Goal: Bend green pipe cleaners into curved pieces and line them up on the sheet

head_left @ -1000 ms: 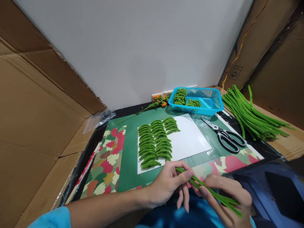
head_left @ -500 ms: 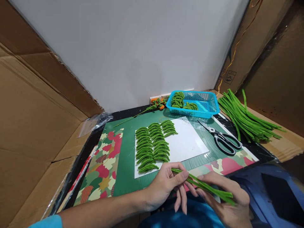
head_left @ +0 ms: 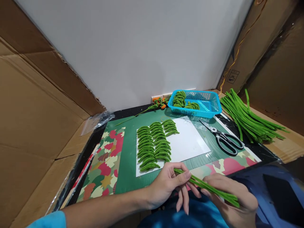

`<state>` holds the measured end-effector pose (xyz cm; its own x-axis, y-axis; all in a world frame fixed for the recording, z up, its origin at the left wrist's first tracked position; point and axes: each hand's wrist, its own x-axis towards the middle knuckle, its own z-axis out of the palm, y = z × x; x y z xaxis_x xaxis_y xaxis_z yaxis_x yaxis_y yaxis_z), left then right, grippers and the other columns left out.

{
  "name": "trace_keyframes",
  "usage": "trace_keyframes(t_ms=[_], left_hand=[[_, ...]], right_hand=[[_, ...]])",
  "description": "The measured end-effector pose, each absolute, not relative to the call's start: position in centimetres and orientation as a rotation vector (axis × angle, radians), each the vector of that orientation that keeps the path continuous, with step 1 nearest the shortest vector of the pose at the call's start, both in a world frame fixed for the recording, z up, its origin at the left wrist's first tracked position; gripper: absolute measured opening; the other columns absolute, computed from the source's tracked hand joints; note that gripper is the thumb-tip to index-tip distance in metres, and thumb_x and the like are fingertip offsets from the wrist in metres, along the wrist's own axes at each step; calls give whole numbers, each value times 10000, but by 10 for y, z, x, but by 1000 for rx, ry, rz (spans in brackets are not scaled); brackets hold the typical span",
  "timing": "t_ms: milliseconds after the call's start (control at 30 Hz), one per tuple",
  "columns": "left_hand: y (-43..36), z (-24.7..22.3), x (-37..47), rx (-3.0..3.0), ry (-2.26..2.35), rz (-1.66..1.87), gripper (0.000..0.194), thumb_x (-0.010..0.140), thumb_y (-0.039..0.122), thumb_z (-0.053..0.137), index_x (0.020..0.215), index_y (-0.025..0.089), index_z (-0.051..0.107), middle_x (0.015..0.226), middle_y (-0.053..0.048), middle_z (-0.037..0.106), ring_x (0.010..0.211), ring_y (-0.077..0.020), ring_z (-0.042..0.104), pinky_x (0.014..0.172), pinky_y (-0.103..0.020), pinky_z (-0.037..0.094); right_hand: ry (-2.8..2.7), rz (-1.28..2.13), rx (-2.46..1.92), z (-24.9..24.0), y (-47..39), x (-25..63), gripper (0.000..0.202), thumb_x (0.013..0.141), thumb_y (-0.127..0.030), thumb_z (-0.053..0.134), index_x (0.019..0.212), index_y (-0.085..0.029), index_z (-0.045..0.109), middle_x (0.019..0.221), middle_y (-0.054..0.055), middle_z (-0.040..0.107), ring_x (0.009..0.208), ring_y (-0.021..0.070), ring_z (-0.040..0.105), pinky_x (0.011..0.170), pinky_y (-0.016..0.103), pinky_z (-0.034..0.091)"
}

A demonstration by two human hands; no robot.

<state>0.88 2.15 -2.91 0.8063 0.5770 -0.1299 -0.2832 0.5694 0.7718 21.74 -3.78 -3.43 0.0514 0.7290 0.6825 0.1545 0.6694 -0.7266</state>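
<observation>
My left hand (head_left: 169,182) pinches one end of some green fuzzy stems (head_left: 209,187) between thumb and forefinger, its other fingers hanging loose below. Around the stems' other end, at the lower right, my right hand (head_left: 234,198) has its fingers closed. Just beyond my left hand, curved green fuzzy pieces (head_left: 145,147) lie in three columns on a white sheet (head_left: 187,142); the right column is shorter. The sheet rests on a green mat (head_left: 129,152).
Black-handled scissors (head_left: 225,139) lie right of the sheet. Behind them is a blue basket (head_left: 207,112) holding more curved pieces. Long green stems (head_left: 251,120) are piled at the right. An orange-flowered stem (head_left: 160,102) lies at the back. Cardboard (head_left: 35,104) stands at the left.
The view has shifted slightly. My right hand has moved a little right and down along the stems, which now lie closer together. My left hand keeps its pinch.
</observation>
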Motion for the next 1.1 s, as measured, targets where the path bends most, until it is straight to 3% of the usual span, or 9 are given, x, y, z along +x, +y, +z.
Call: trace_keyframes(t_ms=[200, 367, 567, 767, 867, 1100], left_hand=[[22, -33, 7, 805, 402, 477, 318, 1104, 450, 628, 986, 162, 563, 833, -166, 845, 384, -164, 695, 327, -149, 428], [21, -34, 6, 817, 421, 454, 332, 1097, 474, 636, 1012, 162, 561, 818, -144, 837, 388, -154, 693, 333, -142, 401], [23, -25, 7, 851, 415, 399, 385, 1047, 525, 704, 984, 173, 560, 750, -108, 823, 379, -138, 663, 336, -148, 402], [25, -22, 5, 855, 427, 340, 397, 1034, 540, 712, 971, 176, 566, 654, -67, 792, 354, -143, 647, 335, -150, 379], [26, -27, 4, 834, 405, 372, 374, 1058, 513, 682, 946, 176, 562, 658, -74, 793, 332, -138, 629, 320, -144, 365], [24, -32, 6, 834, 409, 421, 353, 1073, 501, 664, 988, 172, 569, 714, -70, 799, 334, -136, 637, 309, -152, 403]], right_hand=[[-1537, 485, -819, -37, -39, 219, 372, 923, -31, 796, 1233, -237, 797, 936, 55, 863, 735, 235, 843, 648, 283, 713], [-1575, 420, -800, -40, -39, 223, 175, 963, -172, 840, 1126, -234, 818, 866, 47, 879, 675, 239, 855, 634, 265, 714], [-1501, 289, -829, -43, -41, 216, 137, 905, -235, 907, 992, -225, 802, 697, 15, 829, 494, 224, 781, 490, 279, 651], [-1498, 262, -718, -37, -39, 210, 180, 868, -207, 908, 865, -227, 729, 535, -24, 647, 359, 171, 586, 375, 295, 496], [-1609, 340, -677, -34, -40, 212, 213, 894, -203, 877, 827, -241, 678, 528, -33, 618, 358, 153, 563, 358, 269, 431], [-1493, 210, -932, -43, -46, 203, 193, 889, -71, 804, 972, -242, 774, 659, 3, 745, 470, 184, 684, 440, 277, 544]])
